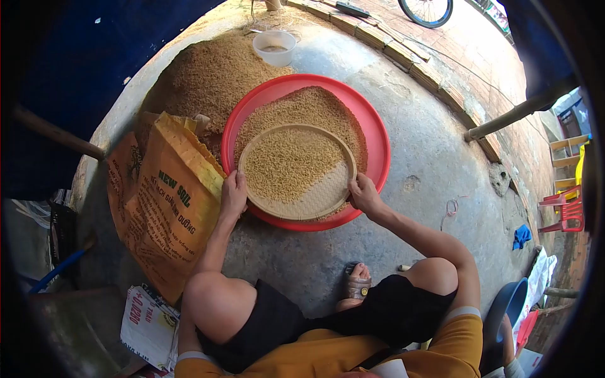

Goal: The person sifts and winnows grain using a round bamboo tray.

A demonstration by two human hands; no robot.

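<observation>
A round woven bamboo sieve (329, 189) is held between my two hands, over the near part of a wide red plastic tray (379, 135). My left hand (234, 194) is closed on the sieve's left rim, and my right hand (365, 193) grips the right rim. Small tan, grain-like pieces (283, 160) cover most of the sieve's mesh, leaving its lower right part bare. In the tray, a layer of similar but finer-looking tan material (302, 107) shows behind the sieve.
Left of the tray leans an orange printed sack (161, 214). Behind it rises a brown heap (201, 79), with a translucent plastic tub (275, 55) at its edge. A row of bricks (435, 82) borders the concrete floor. Another person's arm (507, 340) shows beside a blue basin (513, 302).
</observation>
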